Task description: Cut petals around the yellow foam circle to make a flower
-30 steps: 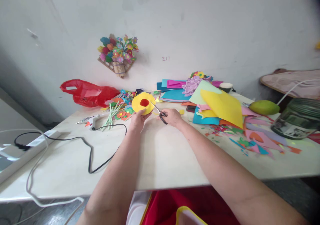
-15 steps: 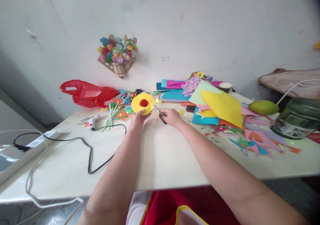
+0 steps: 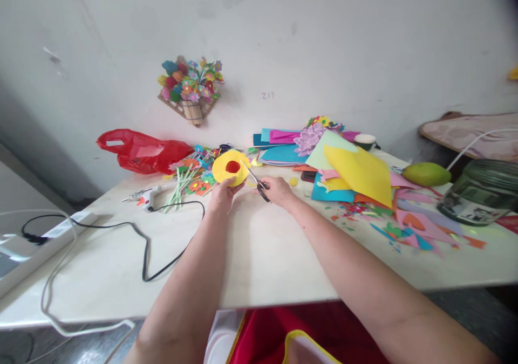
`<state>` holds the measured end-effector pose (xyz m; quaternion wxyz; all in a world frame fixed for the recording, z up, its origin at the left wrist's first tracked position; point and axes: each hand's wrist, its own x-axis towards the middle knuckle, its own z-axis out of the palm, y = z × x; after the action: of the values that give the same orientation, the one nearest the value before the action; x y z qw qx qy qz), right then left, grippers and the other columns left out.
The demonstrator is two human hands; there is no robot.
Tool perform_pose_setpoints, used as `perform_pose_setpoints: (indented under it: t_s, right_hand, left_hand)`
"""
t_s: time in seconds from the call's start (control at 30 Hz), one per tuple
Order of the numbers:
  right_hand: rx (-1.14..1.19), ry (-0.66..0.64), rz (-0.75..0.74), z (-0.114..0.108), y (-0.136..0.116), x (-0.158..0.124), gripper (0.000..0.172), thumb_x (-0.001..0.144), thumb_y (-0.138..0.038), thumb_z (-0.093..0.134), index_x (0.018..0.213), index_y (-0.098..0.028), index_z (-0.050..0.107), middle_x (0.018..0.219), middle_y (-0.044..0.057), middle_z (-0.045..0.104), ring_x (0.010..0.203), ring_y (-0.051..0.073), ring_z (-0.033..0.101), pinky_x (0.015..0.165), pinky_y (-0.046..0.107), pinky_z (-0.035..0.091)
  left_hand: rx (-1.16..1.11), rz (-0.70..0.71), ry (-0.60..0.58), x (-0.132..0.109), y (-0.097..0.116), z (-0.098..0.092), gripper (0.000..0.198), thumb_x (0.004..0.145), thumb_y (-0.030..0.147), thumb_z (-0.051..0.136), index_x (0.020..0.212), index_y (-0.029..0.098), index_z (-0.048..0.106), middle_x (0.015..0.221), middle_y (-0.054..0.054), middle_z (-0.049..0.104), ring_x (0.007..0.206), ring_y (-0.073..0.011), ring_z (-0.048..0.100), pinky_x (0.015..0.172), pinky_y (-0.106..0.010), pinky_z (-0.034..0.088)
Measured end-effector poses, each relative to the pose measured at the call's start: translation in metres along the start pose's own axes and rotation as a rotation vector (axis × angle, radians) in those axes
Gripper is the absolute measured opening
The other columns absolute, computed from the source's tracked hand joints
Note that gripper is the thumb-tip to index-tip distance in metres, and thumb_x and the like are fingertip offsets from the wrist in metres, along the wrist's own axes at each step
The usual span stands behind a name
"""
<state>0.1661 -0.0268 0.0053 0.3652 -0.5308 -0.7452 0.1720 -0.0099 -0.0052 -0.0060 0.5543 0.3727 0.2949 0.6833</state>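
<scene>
My left hand grips a round yellow foam piece with a red centre, held upright above the white table. My right hand is closed on a pair of black-handled scissors. Their blades point up and left and meet the right edge of the yellow piece. Both forearms reach in from the near edge of the table.
A glue gun with a black cord lies at the left, near a red plastic bag. Coloured foam sheets, scraps, a green mango and a glass jar crowd the right. A foam flower ornament hangs on the wall.
</scene>
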Motion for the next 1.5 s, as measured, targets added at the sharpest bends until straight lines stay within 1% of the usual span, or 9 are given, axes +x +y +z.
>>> perform_pose_setpoints:
  t_s: [0.13,0.27,0.43,0.57,0.7,0.8,1.03,1.23,1.5]
  right_hand:
    - [0.128,-0.004,0.027,0.005,0.008,0.003,0.024,0.071,-0.043,0.064,0.078,-0.020,0.067,0.063,0.000,0.063,0.057,0.013,0.058,0.050,0.020,0.040]
    - [0.413,0.028,0.133,0.011,0.017,0.010,0.025,0.070,-0.041,0.065,0.080,-0.018,0.064,0.063,-0.001,0.061,0.053,0.012,0.058,0.045,0.021,0.043]
    - [0.709,0.072,0.233,0.005,0.011,0.011,0.028,0.064,-0.034,0.073,0.081,-0.016,0.059,0.058,-0.002,0.059,0.047,0.009,0.054,0.041,0.019,0.042]
    - [0.763,0.002,0.283,-0.005,0.005,0.005,0.023,0.071,-0.036,0.067,0.076,-0.015,0.058,0.054,-0.001,0.059,0.038,0.006,0.048,0.034,0.016,0.032]
    - [0.762,-0.216,0.260,-0.008,0.013,0.001,0.028,0.074,-0.041,0.065,0.075,-0.013,0.060,0.054,0.001,0.060,0.035,0.005,0.047,0.030,0.016,0.021]
    - [0.785,-0.315,0.243,-0.008,0.019,0.000,0.031,0.076,-0.042,0.063,0.083,-0.012,0.062,0.053,0.001,0.060,0.036,0.006,0.048,0.030,0.016,0.023]
    - [0.844,-0.417,0.211,-0.013,0.017,-0.002,0.035,0.079,-0.044,0.058,0.088,-0.011,0.062,0.055,0.001,0.061,0.037,0.007,0.049,0.031,0.017,0.024]
    - [0.877,-0.413,0.223,-0.014,0.018,-0.003,0.033,0.079,-0.043,0.057,0.088,-0.011,0.061,0.055,0.001,0.061,0.038,0.008,0.050,0.032,0.017,0.025]
    - [0.779,-0.560,0.194,-0.014,0.020,-0.004,0.033,0.080,-0.043,0.056,0.086,-0.011,0.060,0.054,0.001,0.061,0.037,0.006,0.048,0.031,0.016,0.025]
  left_hand:
    - [-0.002,0.005,-0.003,0.000,0.001,0.000,0.036,0.063,0.013,0.065,0.099,0.011,0.062,0.091,-0.010,0.070,0.089,-0.0267,0.067,0.085,-0.044,0.054]
    - [0.001,0.007,-0.021,-0.002,0.001,-0.001,0.039,0.064,0.013,0.065,0.102,0.012,0.061,0.092,-0.009,0.070,0.084,-0.0242,0.068,0.082,-0.041,0.055]
    - [0.056,-0.031,-0.090,-0.002,-0.001,-0.003,0.041,0.063,0.014,0.067,0.104,0.010,0.061,0.092,-0.011,0.071,0.080,-0.0243,0.069,0.077,-0.038,0.057]
    - [0.089,-0.054,-0.108,-0.001,-0.002,-0.005,0.042,0.064,0.015,0.066,0.106,0.009,0.061,0.091,-0.012,0.071,0.079,-0.0255,0.069,0.076,-0.039,0.057]
    - [0.096,-0.058,-0.095,-0.001,-0.001,-0.006,0.043,0.066,0.015,0.064,0.108,0.007,0.060,0.086,-0.013,0.071,0.079,-0.0263,0.069,0.079,-0.040,0.056]
    - [0.100,-0.047,-0.078,-0.001,0.001,-0.007,0.044,0.068,0.016,0.065,0.110,0.008,0.059,0.088,-0.013,0.071,0.078,-0.0253,0.070,0.079,-0.039,0.056]
    - [0.153,-0.037,-0.083,0.001,0.000,-0.014,0.036,0.072,0.025,0.070,0.103,0.008,0.061,0.088,-0.013,0.071,0.074,-0.0210,0.070,0.075,-0.033,0.056]
    - [0.143,-0.062,-0.046,0.002,0.003,-0.015,0.031,0.074,0.025,0.068,0.099,0.007,0.062,0.084,-0.013,0.071,0.071,-0.0190,0.069,0.073,-0.030,0.056]
    - [0.105,-0.114,0.013,0.002,0.007,-0.013,0.024,0.071,0.016,0.060,0.092,0.005,0.061,0.079,-0.014,0.071,0.072,-0.0236,0.070,0.069,-0.032,0.056]
